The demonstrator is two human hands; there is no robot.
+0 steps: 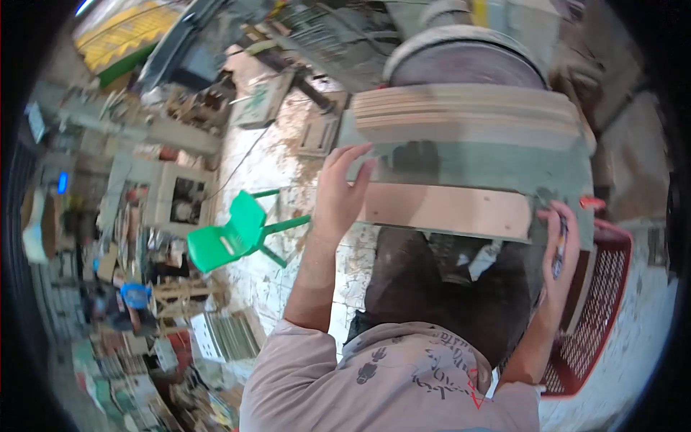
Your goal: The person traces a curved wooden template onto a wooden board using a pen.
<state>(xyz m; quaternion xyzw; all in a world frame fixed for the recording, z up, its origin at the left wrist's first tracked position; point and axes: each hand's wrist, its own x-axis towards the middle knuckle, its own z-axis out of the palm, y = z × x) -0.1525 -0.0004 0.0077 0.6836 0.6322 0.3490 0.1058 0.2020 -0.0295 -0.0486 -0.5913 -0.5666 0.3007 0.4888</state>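
Observation:
A long pale wooden board (446,209) with a rounded right end and small dark marks lies along the near edge of the green work table (497,165). By its left end is my left hand (344,189), thumb and fingers apart and nothing between them. My right hand (568,234) is just past the rounded end, with a slim pen (559,252) held against the palm and its fingertips over the tabletop. A small red object (592,203) lies at the table's right edge, close to that hand.
A stack of similar boards (468,111) lies at the table's far side, before a large round drum-like thing (468,65). Right of my legs stands a red perforated crate (590,317). A green plastic chair (241,230) is at left; a person in blue (135,295) is farther off.

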